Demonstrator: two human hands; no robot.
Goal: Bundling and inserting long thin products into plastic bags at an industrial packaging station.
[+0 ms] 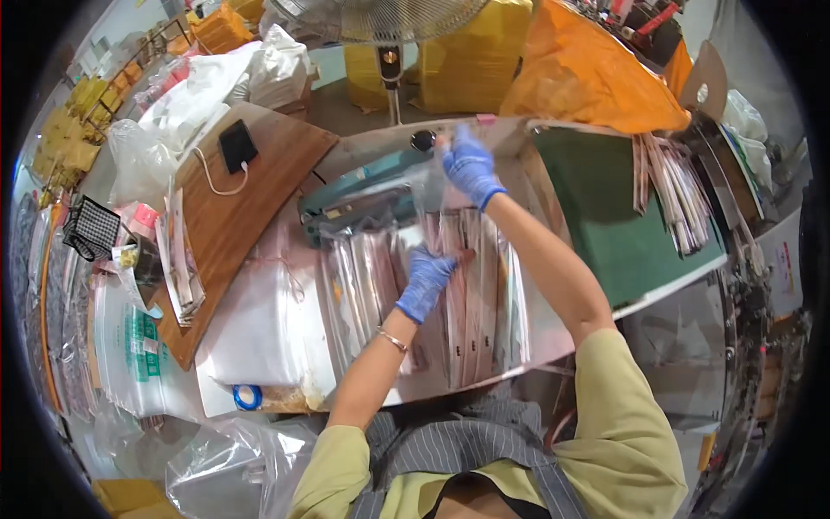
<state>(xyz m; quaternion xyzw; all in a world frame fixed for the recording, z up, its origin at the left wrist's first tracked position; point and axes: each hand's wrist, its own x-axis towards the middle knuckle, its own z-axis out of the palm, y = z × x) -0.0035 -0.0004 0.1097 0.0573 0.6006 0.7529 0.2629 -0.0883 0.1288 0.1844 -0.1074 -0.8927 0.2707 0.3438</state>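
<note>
Both my hands wear blue gloves. My right hand (471,166) is stretched out toward a teal heat-sealing machine (367,192) and pinches the top of a clear plastic packet (437,203) held upright by it. My left hand (425,281) rests, fingers curled, on rows of flat clear packets (363,285) holding pinkish strips, laid side by side on the white table (553,329). More filled packets (493,303) lie to the right of that hand.
A wooden board (233,225) with a black phone (237,144) on a white cable lies at left. A pile of white bags (259,333), a blue tape roll (247,397), a green mat (605,216), a stack of strips (670,190), an orange bag (588,73), and a fan (389,26) surround the table.
</note>
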